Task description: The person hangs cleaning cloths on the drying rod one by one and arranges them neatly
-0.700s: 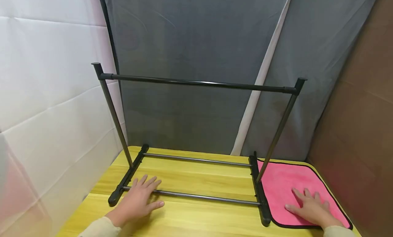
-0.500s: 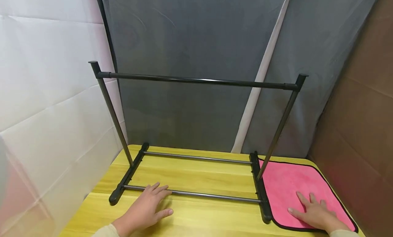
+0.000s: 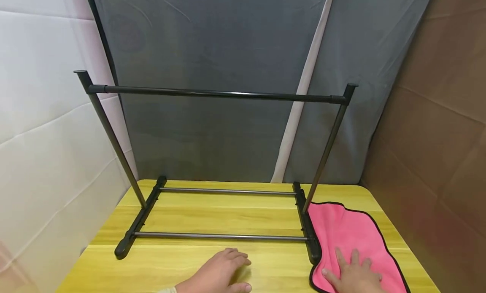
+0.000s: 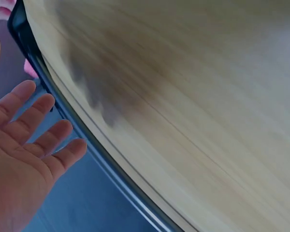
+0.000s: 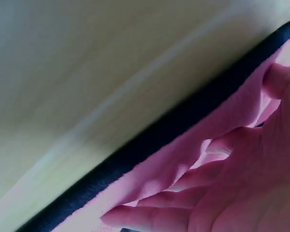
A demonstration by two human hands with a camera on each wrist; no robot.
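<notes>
Your right hand (image 3: 355, 276) lies flat with fingers spread, pressing the pink cloth (image 3: 353, 234), which sits on the yellow surface (image 3: 228, 217) just right of the black rack (image 3: 212, 92), its far edge rumpled. Your left hand (image 3: 220, 276) rests palm down and relaxed on the bare surface, gripping nothing, just short of the rack's front rail (image 3: 220, 236). No writing shows anywhere.

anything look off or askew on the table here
Only the pink cloth: it lies rumpled rather than flat, its black-trimmed far edge wavy and humped beside the drying rack, where the right hand rests on it. The rack stands upright with its bars level. The left hand rests on the yellow table.
</notes>
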